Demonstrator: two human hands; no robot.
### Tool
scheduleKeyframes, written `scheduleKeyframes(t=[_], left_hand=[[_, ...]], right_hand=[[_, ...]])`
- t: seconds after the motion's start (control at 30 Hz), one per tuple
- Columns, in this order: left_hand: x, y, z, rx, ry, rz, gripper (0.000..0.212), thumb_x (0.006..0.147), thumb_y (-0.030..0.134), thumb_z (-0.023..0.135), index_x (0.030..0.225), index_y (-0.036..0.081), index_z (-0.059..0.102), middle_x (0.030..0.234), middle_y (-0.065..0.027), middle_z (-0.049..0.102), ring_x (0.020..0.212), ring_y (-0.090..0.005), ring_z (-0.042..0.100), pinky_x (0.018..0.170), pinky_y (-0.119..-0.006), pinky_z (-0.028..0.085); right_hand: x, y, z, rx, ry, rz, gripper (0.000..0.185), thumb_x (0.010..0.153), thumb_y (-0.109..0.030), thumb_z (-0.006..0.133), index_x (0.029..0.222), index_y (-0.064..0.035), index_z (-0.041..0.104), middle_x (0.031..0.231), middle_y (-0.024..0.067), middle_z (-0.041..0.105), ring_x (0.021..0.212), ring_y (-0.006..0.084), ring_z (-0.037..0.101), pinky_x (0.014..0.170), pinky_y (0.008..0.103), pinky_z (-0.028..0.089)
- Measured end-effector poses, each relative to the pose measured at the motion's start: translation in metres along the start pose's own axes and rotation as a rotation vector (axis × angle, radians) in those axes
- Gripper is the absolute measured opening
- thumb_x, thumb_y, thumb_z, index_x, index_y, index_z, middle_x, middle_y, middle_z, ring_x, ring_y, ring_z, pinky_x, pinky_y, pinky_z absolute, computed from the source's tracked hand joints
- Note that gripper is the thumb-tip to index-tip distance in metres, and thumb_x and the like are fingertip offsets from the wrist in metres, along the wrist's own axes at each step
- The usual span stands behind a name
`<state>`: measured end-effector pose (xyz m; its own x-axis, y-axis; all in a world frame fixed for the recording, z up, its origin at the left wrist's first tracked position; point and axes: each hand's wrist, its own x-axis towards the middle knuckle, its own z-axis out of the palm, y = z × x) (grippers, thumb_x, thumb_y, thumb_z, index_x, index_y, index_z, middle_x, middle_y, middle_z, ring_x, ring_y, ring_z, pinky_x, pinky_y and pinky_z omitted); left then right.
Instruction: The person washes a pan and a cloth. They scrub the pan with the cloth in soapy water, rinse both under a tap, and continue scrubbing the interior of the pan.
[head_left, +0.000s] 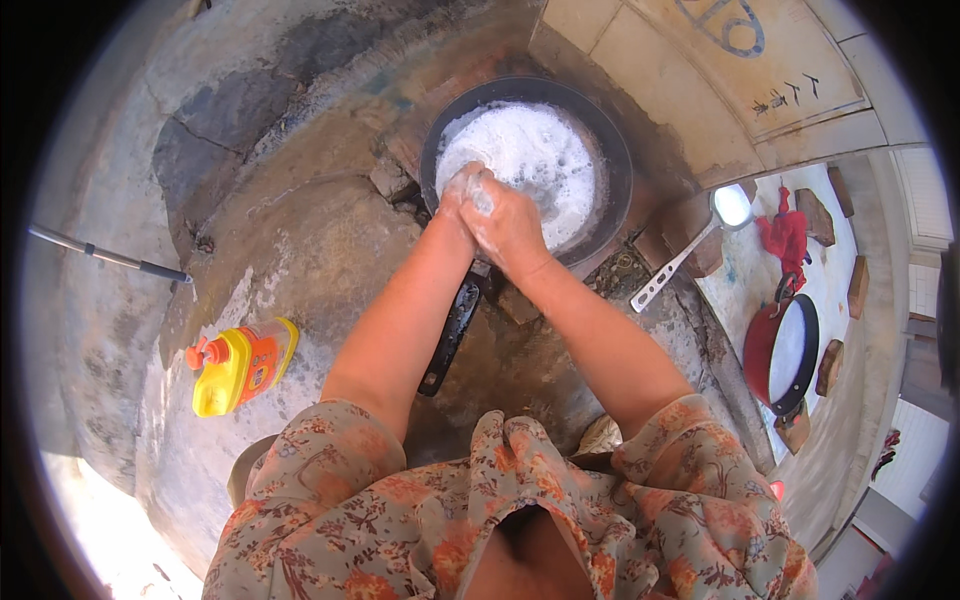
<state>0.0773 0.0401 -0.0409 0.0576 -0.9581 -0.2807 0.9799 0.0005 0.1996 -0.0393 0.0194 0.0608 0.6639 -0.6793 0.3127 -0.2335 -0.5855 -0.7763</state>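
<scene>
A round dark pan (619, 169) full of white suds (540, 142) sits before me on the rough ground, its black handle (450, 334) pointing back towards me between my forearms. Over the pan's near left part, my left hand (461, 191) and my right hand (502, 217) are pressed together, wet and foamy. My right hand lies partly over the left, with foam on its back. Whether anything is between the palms is hidden. The fingers of my left hand are mostly hidden too.
A yellow pump bottle (244, 366) lies at the left, near a metal pole (109, 255). To the right are a metal spatula (679, 259), a red cloth (785, 232), a red pot (780, 352) and several bricks (815, 217). A tiled wall (675, 82) stands beyond the pan.
</scene>
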Motion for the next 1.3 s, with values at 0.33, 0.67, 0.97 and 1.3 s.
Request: scheduleKeyframes(t=[0.33, 0.67, 0.97, 1.3], left_hand=[[-0.001, -0.037, 0.075, 0.059, 0.564, 0.137, 0.021, 0.087, 0.022, 0.036, 0.087, 0.006, 0.050, 0.084, -0.0100, 0.055, 0.080, -0.0236, 0.054, 0.071, -0.039, 0.046], [0.016, -0.051, 0.074, 0.115, 0.442, -0.024, 0.026, 0.086, 0.021, 0.036, 0.096, 0.001, 0.050, 0.085, -0.0111, 0.056, 0.080, -0.0241, 0.056, 0.075, -0.042, 0.044], [0.009, -0.027, -0.001, 0.277, 0.646, 0.170, 0.035, 0.077, 0.025, 0.049, 0.104, 0.003, 0.043, 0.098, -0.0131, 0.049, 0.091, -0.0245, 0.049, 0.077, -0.039, 0.042], [0.015, -0.065, 0.060, 0.092, 0.561, -0.134, 0.042, 0.082, 0.036, 0.042, 0.114, 0.009, 0.039, 0.115, -0.0134, 0.042, 0.105, -0.0292, 0.042, 0.084, -0.052, 0.033]], right_hand=[[0.002, 0.015, -0.021, 0.082, -0.034, 0.216, 0.023, 0.075, -0.025, 0.053, 0.078, -0.0031, 0.059, 0.064, 0.0178, 0.056, 0.058, 0.0268, 0.057, 0.057, 0.0325, 0.044], [0.033, 0.114, -0.035, 0.006, -0.156, 0.396, 0.040, 0.079, -0.034, 0.047, 0.077, 0.0038, 0.058, 0.074, 0.0256, 0.056, 0.076, 0.0398, 0.054, 0.068, 0.0410, 0.043], [0.004, 0.106, -0.001, -0.286, -0.393, -0.008, 0.030, 0.072, -0.014, 0.057, 0.101, -0.0168, 0.055, 0.102, 0.0194, 0.047, 0.096, 0.0361, 0.045, 0.082, 0.0406, 0.038], [0.007, 0.154, -0.029, 0.413, -0.406, 0.504, 0.034, 0.067, -0.004, 0.056, 0.100, -0.0048, 0.053, 0.093, 0.0163, 0.055, 0.088, 0.0322, 0.053, 0.077, 0.0317, 0.041]])
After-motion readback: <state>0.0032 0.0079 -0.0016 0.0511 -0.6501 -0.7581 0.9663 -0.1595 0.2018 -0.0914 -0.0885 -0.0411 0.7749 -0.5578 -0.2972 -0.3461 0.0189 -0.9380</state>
